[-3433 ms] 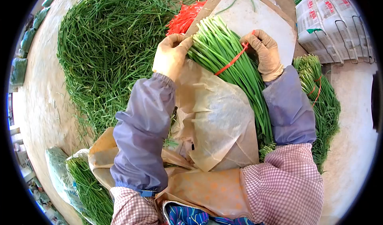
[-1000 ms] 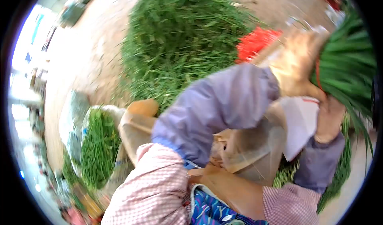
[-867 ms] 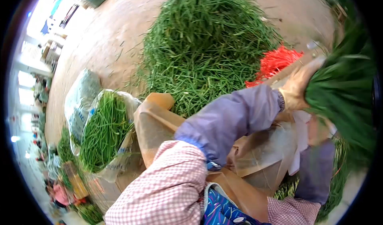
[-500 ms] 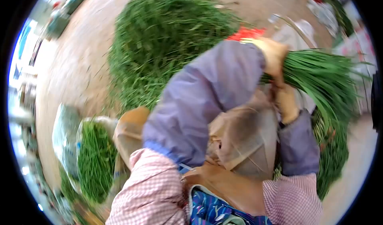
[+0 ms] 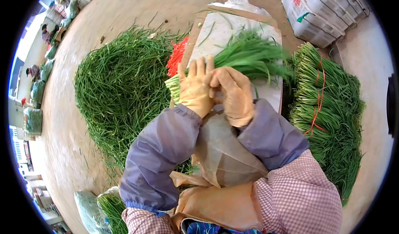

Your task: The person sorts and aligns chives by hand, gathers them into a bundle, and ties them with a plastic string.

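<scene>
A bunch of green chives (image 5: 249,56) lies across the white board (image 5: 216,24), its pale cut ends (image 5: 173,88) pointing left and its leaves blurred at the right. My left hand (image 5: 194,88), in a tan glove, rests on the stalks near the cut ends with its fingers stretched out and apart. Close against it, my right hand (image 5: 237,95), also gloved, is closed with curled fingers at the near side of the bunch. A bit of red shows at its fingertips, too small to name. Both thumbs are mostly hidden. Red strips (image 5: 178,57) lie by the board's left edge.
A large heap of loose chives (image 5: 120,88) covers the floor at left. Stacked bunches bound with red ties (image 5: 319,103) stand at right. White crates (image 5: 318,16) are piled at the back right. Plastic bags of greens (image 5: 93,213) sit at lower left.
My view has turned right. The chives, earlier held up at the right by both hands, now lie across the board. My left hand has spread flat over the stalks.
</scene>
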`<state>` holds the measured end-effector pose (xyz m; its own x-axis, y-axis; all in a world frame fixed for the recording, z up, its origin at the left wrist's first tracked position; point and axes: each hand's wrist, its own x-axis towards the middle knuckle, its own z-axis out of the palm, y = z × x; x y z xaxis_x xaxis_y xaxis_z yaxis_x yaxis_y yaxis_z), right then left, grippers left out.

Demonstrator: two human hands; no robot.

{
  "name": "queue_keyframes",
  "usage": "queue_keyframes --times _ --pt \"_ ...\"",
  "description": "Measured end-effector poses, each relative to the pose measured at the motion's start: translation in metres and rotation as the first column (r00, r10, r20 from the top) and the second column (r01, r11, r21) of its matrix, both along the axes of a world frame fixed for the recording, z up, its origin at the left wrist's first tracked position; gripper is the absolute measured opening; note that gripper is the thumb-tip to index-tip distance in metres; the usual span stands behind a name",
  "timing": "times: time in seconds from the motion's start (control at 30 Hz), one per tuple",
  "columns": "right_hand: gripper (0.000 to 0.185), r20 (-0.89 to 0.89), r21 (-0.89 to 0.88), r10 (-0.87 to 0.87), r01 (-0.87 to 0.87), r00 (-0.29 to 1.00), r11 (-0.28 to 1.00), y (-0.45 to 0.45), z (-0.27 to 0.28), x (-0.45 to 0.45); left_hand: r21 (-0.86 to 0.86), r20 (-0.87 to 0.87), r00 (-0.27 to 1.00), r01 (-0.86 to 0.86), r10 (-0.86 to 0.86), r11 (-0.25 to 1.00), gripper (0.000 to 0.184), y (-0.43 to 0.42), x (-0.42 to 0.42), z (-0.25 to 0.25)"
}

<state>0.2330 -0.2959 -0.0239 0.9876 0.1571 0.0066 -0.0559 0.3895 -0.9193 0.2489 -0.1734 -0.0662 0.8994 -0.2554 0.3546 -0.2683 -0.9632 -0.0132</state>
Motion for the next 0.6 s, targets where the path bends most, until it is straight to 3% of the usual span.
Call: queue_keyframes --times 0.1,0.2,0.3,0.4,0.53,0.57,0.6 --pt "0.034 -0.060 0.297 0.033 -0.014 0.998 0.955 0.009 -0.010 0.007 -0.051 -0.188 0.977 -0.111 0.100 0.993 0.085 0.000 0.015 0.003" --pt "0.034 0.026 0.150 0.134 -0.137 0.991 0.979 -0.021 -0.048 -0.014 0.074 -0.289 0.951 -0.094 0.112 0.993 0.096 0.000 0.025 0.003" --pt "0.034 -0.083 0.191 0.203 -0.184 0.976 0.964 -0.052 -0.099 -0.038 0.082 -0.270 0.961 -0.035 0.057 0.996 0.105 0.000 0.024 -0.005" --pt "0.036 -0.032 -0.256 0.188 -0.190 0.982 0.948 -0.052 -0.098 -0.044 0.077 -0.223 0.975 0.004 0.014 0.997 0.109 -0.002 0.022 0.004" --pt "0.028 -0.041 -0.426 0.377 -0.358 0.925 0.831 -0.085 -0.068 -0.041 0.074 -0.171 0.984 0.059 -0.046 0.995 0.110 -0.007 0.008 0.001" --pt "0.021 0.020 -0.320 0.361 -0.336 0.932 0.886 -0.094 -0.056 -0.043 0.081 -0.188 0.981 0.067 -0.051 0.994 0.110 -0.006 0.008 0.003" --pt "0.019 0.236 -0.408 0.242 -0.130 0.941 0.904 -0.104 -0.039 -0.039 0.086 -0.206 0.977 0.075 -0.056 0.993 0.110 -0.005 0.008 0.004"
